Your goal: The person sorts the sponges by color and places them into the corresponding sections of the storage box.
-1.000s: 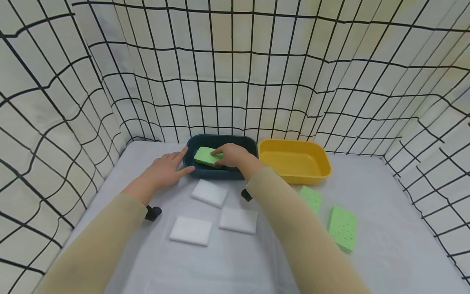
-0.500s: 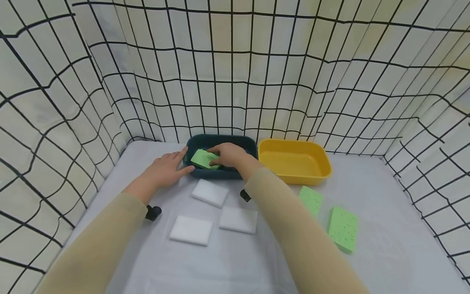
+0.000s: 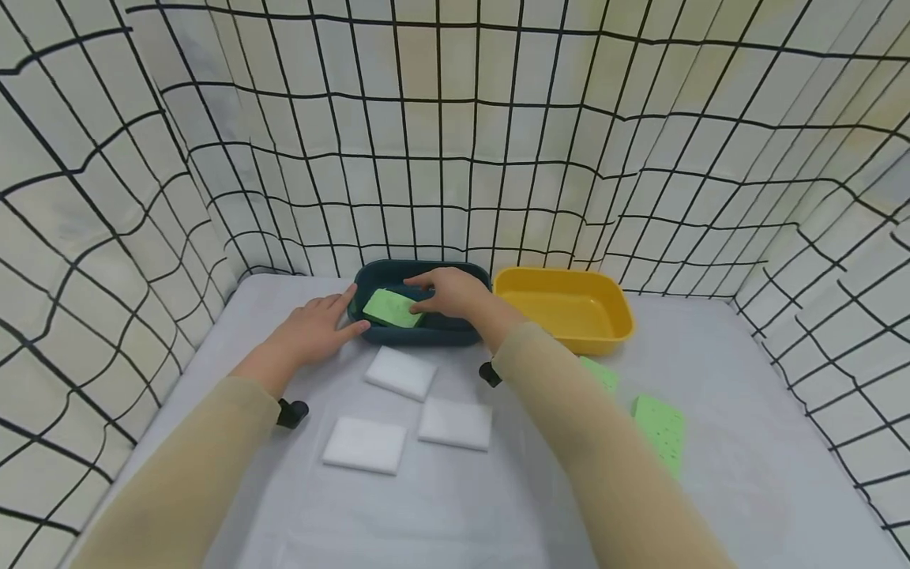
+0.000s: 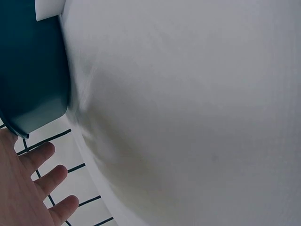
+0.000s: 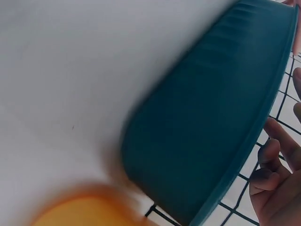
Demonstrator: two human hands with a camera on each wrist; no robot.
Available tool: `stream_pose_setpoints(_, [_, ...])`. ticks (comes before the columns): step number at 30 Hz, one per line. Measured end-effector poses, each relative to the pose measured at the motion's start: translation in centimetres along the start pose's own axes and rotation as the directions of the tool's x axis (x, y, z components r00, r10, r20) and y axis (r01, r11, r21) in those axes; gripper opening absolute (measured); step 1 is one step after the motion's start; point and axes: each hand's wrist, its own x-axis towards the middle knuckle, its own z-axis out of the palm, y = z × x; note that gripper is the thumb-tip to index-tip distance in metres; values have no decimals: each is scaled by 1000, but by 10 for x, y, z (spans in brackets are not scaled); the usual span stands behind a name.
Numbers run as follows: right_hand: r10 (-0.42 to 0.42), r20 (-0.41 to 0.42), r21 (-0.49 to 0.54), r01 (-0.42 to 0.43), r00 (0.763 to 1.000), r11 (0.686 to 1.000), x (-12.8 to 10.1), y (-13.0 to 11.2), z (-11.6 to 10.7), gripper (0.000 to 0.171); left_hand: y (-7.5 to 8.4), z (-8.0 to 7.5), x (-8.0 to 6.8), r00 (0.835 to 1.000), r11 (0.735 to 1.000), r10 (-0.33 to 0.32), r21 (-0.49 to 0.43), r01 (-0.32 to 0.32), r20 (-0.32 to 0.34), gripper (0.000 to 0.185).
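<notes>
A dark teal tub (image 3: 426,337) stands at the back of the table, with a light green sponge (image 3: 391,308) lying in its left part. My left hand (image 3: 313,328) spreads its fingers at the tub's left end, thumb and index finger at the rim. Over the tub hovers my right hand (image 3: 455,294), thumb and index finger apart, the thumb close to the sponge's right end. The right wrist view shows this hand (image 5: 277,183) beyond the tub's rim, holding nothing. In the left wrist view the left hand's fingers (image 4: 56,176) reach out beside the tub wall (image 4: 33,70).
A yellow tub (image 3: 604,346) sits right beside the teal one. Three white pads (image 3: 401,373) lie in front. Two more green sponges (image 3: 659,431) lie to the right, partly hidden by the right sleeve (image 3: 569,419). Black wire mesh (image 3: 455,162) encloses the table's back and sides.
The right hand first shifted the green sponge slightly left and turned it in the teal tub, then let go and drew back to the right. The left hand stays at the rim.
</notes>
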Motion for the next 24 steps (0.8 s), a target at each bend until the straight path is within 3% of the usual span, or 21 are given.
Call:
stream_pose_setpoints(11, [-24,1,-50,24,1000,998,-22,8,-16,63,0,1,1,1000,1000,-3,-4,3,-5,92])
stream_pose_setpoints(24, [-47,-38,-25,46,998,999,-69,30,-25,65,2,3,3,1000,999,-12,-29,12,3,99])
